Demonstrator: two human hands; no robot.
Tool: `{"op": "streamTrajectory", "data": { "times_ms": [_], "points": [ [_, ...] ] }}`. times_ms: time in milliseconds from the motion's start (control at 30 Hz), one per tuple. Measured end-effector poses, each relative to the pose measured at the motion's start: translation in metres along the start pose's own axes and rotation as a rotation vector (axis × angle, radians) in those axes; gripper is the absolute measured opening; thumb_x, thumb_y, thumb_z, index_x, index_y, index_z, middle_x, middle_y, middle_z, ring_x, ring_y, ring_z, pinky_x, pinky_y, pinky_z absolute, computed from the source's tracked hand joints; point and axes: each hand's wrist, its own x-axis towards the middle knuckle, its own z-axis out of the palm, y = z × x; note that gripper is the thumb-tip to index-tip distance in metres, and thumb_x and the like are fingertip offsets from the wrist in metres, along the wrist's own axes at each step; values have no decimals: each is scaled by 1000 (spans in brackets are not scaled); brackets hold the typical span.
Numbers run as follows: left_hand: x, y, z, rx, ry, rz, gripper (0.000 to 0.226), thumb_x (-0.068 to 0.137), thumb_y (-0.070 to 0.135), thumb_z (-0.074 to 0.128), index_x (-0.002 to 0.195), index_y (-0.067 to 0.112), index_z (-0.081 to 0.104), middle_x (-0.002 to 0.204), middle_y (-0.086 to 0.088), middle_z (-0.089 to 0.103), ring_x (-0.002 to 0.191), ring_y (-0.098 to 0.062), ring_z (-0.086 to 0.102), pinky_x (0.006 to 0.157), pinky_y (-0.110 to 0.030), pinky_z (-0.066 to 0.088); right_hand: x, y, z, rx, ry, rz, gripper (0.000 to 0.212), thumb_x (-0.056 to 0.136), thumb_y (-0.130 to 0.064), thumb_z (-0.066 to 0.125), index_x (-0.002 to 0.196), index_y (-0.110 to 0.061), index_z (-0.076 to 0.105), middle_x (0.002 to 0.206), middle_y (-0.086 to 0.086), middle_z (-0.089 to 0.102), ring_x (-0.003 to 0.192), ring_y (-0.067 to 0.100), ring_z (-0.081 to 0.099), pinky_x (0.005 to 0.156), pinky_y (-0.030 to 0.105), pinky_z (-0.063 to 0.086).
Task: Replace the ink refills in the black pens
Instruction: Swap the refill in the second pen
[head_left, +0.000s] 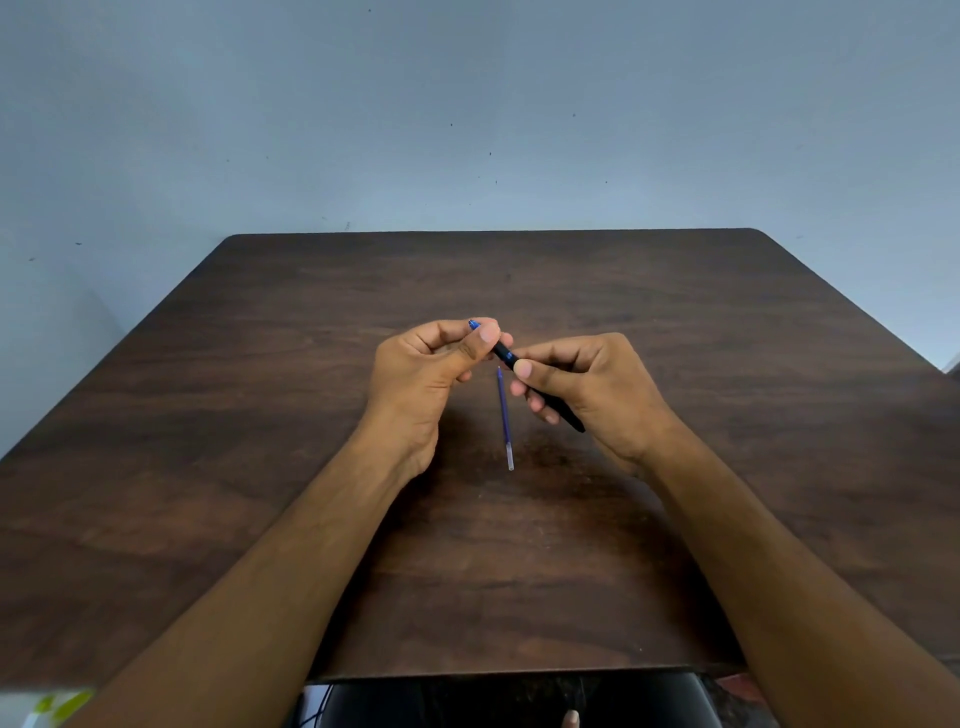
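Right now I have both hands raised a little over the dark brown wooden table (675, 322), close together, sharing one slim black plastic pen (506, 356). My left hand (421, 374) pinches the pen's far end between thumb and curled fingers — a small bright blue tip (473, 325) pokes out just past the fingertips there. My right hand (592, 384) grips the pen's near part, thumb pressed on top and fingers curled underneath, with the black barrel running through the palm and its near end sticking out below the hand. The pen lies slanted, its far end toward the left hand and its near end toward the right. Only a short stretch of the barrel shows between the two thumbs, with a small blue mark on it.

Between and just below the hands, a thin blue ink refill with a clear plastic end (504, 418) lies flat on the table — neither hand touches it. Its pointed tip faces away from me, nearly under the pen, and its clear end points back toward my wrists.

I cannot tell whether the pen's parts are joined or loosened.
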Motion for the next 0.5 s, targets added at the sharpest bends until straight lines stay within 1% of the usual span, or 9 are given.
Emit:
{"op": "streamTrajectory", "data": {
  "times_ms": [67,133,167,200,233,300,367,433,500],
  "points": [
    [0,0,1,29,55,14,34,65,40,85,83,14,75,93,-11,77,88,-15,69,76,-34,42,0,2,-1,1,-17,-6,15,94,-6,69,106,-2,77,78,12,74,61,16,59,52,25,47],
    [0,1,2,39,83,12,43,58,48,86,80,13,71,93,-14,76,84,-15,65,75,-34,43,0,2,-1,0,-30,-11,15,94,-7,69,106,-3,77,79,12,75,62,16,60,53,25,48],
    [0,1,2,41,65,5,45,58,50,84,82,14,70,94,-11,76,85,-15,65,75,-35,43,0,2,-1,1,-32,-14,16,94,-6,69,106,-3,77,79,12,75,62,16,60,53,25,48],
    [0,2,1,45,18,-5,46,62,52,82,88,16,72,99,-7,76,89,-15,66,77,-36,42,0,2,-1,5,-29,-18,16,94,-6,68,106,-3,77,79,12,75,62,16,60,52,25,49],
    [0,3,1,50,-51,-17,45,69,52,78,98,17,73,106,-4,76,95,-17,67,79,-36,41,0,2,-1,11,-21,-21,16,94,-5,67,106,-2,77,79,11,75,62,17,60,52,25,49],
    [0,4,-1,45,-195,-32,42,87,45,67,120,20,68,119,-1,72,110,-19,65,84,-35,38,0,2,-2,24,6,-24,16,95,-4,65,107,-1,76,78,11,74,62,16,59,52,25,48],
    [-1,3,-3,17,-281,-15,34,97,29,58,130,19,63,125,-3,69,118,-21,62,86,-34,37,1,1,-3,23,29,-26,16,96,-3,64,107,0,76,77,10,73,62,16,59,53,25,48],
    [-1,1,-4,17,-269,6,30,97,19,58,126,18,66,122,-6,71,118,-21,63,86,-33,38,1,2,-3,18,30,-26,16,96,-2,64,106,0,76,77,10,73,62,16,59,53,25,48],
    [-1,1,-3,2,-205,8,28,90,23,66,117,17,71,114,-8,74,110,-18,67,84,-31,40,1,2,-2,20,18,-25,15,95,-3,65,105,-1,77,78,10,74,62,15,60,53,25,48]
  ]
}}
